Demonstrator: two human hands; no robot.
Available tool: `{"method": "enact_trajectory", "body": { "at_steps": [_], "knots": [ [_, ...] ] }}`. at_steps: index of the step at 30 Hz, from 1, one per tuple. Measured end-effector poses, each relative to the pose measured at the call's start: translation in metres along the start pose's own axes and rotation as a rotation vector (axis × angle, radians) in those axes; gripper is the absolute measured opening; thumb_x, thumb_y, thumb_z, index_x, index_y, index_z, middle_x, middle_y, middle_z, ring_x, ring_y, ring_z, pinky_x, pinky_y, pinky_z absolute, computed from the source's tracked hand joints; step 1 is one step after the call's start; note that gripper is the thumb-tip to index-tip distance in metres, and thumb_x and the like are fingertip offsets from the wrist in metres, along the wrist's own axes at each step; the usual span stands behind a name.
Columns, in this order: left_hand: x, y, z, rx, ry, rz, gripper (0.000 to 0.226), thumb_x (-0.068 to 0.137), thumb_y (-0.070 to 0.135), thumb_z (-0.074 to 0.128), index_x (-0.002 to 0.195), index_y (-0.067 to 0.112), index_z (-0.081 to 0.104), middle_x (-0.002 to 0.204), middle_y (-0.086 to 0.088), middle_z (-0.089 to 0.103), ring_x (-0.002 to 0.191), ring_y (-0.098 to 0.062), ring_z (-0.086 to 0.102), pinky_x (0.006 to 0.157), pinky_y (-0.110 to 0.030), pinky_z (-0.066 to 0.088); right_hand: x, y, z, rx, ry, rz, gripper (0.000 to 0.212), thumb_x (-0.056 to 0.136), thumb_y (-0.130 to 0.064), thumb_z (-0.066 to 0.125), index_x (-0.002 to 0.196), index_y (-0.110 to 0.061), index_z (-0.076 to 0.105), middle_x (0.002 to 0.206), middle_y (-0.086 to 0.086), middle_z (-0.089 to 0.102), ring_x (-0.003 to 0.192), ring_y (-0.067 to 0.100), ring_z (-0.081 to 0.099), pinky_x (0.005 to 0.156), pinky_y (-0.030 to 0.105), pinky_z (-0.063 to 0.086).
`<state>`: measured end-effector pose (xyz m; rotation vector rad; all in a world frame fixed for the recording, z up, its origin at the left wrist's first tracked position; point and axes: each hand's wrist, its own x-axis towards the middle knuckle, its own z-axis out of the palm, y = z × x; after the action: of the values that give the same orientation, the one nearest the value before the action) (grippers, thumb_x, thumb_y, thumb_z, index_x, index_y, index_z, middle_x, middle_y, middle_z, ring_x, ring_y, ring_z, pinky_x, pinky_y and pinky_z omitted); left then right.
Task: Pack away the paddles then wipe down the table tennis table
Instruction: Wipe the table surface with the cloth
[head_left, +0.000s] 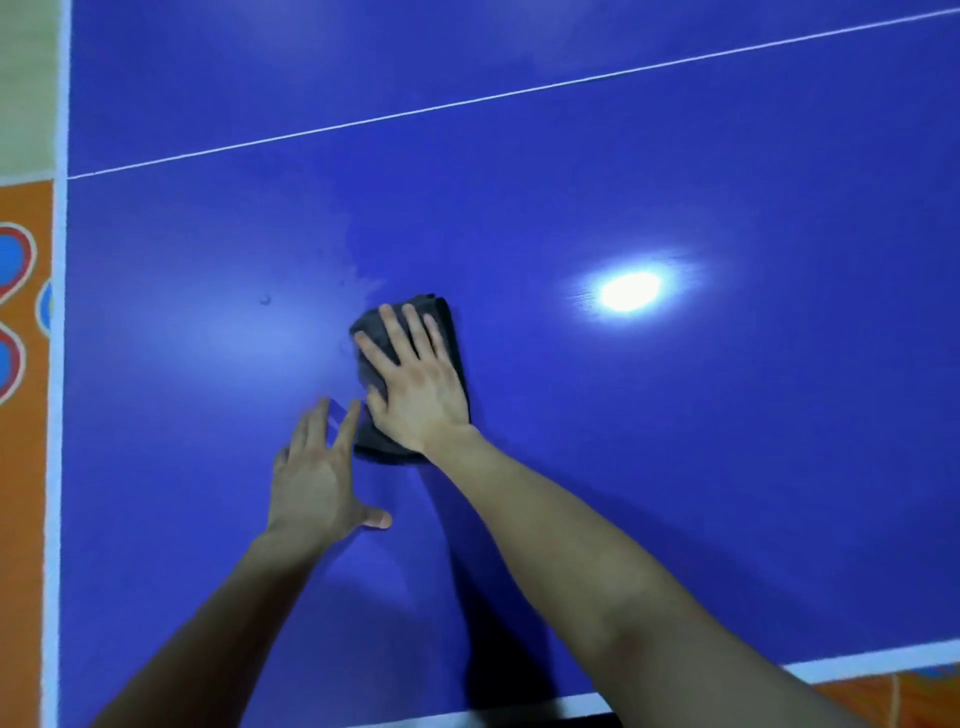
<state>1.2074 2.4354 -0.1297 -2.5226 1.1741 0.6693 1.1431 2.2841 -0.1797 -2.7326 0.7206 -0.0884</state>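
Observation:
A folded dark grey cloth (447, 322) lies on the blue table tennis table (675, 441). My right hand (415, 379) presses flat on the cloth with straight, spread fingers. Just left of the cloth, my left hand (317, 478) rests flat on the table surface, fingers spread, its fingertips touching or nearly touching the cloth's lower edge. A faint wet streak shows on the surface above the cloth. No paddles are in view.
A thin white centre line (467, 104) crosses the table at the far side. The white left edge (57, 364) and the near edge (857, 665) border the top. Beyond them lies an orange patterned floor (21, 312). A lamp's glare (628, 291) reflects on the right.

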Motion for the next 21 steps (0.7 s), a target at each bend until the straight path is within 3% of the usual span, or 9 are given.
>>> {"method": "enact_trajectory", "body": {
  "at_steps": [3, 8, 11, 13, 15, 19, 21],
  "knots": [
    [0.0, 0.006, 0.005, -0.034, -0.019, -0.02, 0.171, 0.038, 0.068, 0.101, 0.172, 0.027, 0.002, 0.176, -0.016, 0.002, 0.163, -0.037, 0.008, 0.121, -0.055, 0.038, -0.03, 0.069, -0.016, 0.049, 0.1, -0.024, 0.072, 0.086, -0.032, 0.062, 0.158, -0.026, 0.058, 0.176, 0.011, 0.035, 0.164, 0.036, 0.028, 0.135, 0.053, 0.017],
    [-0.003, 0.007, -0.001, -0.016, -0.016, -0.017, 0.168, 0.044, 0.073, 0.097, 0.171, 0.032, -0.005, 0.177, -0.01, -0.001, 0.163, -0.034, 0.007, 0.117, -0.052, 0.043, -0.123, 0.245, -0.069, -0.029, 0.243, 0.432, 0.065, 0.093, -0.03, 0.061, 0.158, -0.029, 0.054, 0.174, 0.009, 0.038, 0.16, 0.036, 0.032, 0.133, 0.052, 0.025],
    [-0.003, 0.007, 0.001, -0.012, -0.011, -0.017, 0.168, 0.043, 0.074, 0.096, 0.171, 0.033, -0.004, 0.177, -0.009, -0.001, 0.162, -0.032, 0.009, 0.112, -0.052, 0.047, -0.155, 0.283, -0.08, -0.065, 0.233, 0.666, 0.063, 0.099, -0.036, 0.054, 0.161, -0.029, 0.048, 0.178, 0.008, 0.03, 0.163, 0.036, 0.025, 0.134, 0.057, 0.019],
    [-0.001, 0.006, 0.002, -0.003, -0.011, -0.012, 0.168, 0.042, 0.075, 0.096, 0.17, 0.033, -0.004, 0.177, -0.008, 0.0, 0.162, -0.032, 0.01, 0.11, -0.052, 0.049, -0.14, 0.252, -0.067, -0.1, 0.241, 0.799, 0.069, 0.097, -0.042, 0.051, 0.164, -0.024, 0.046, 0.178, 0.012, 0.028, 0.164, 0.039, 0.022, 0.133, 0.061, 0.017],
    [0.0, 0.005, 0.003, 0.013, -0.003, -0.008, 0.168, 0.041, 0.078, 0.094, 0.17, 0.034, -0.004, 0.176, -0.007, 0.002, 0.161, -0.032, 0.012, 0.108, -0.051, 0.051, -0.115, 0.184, -0.05, -0.087, 0.233, 0.766, 0.077, 0.096, -0.051, 0.05, 0.166, -0.02, 0.043, 0.179, 0.015, 0.025, 0.166, 0.041, 0.019, 0.133, 0.063, 0.013],
    [0.002, 0.005, 0.004, 0.009, 0.025, -0.017, 0.169, 0.037, 0.078, 0.095, 0.17, 0.035, 0.0, 0.174, -0.005, 0.006, 0.159, -0.031, 0.016, 0.106, -0.053, 0.053, -0.086, 0.03, -0.008, -0.025, 0.114, 0.284, 0.074, 0.101, -0.055, 0.053, 0.167, -0.024, 0.043, 0.182, 0.009, 0.017, 0.168, 0.038, 0.01, 0.134, 0.06, 0.01],
    [0.0, 0.005, 0.005, -0.015, 0.031, -0.021, 0.169, 0.033, 0.076, 0.097, 0.169, 0.037, 0.004, 0.173, -0.003, 0.009, 0.157, -0.031, 0.018, 0.106, -0.056, 0.052, -0.09, 0.005, -0.001, 0.016, 0.083, 0.173, 0.069, 0.101, -0.046, 0.054, 0.166, -0.024, 0.046, 0.182, 0.008, 0.02, 0.168, 0.037, 0.012, 0.135, 0.057, 0.011]
  ]
}}
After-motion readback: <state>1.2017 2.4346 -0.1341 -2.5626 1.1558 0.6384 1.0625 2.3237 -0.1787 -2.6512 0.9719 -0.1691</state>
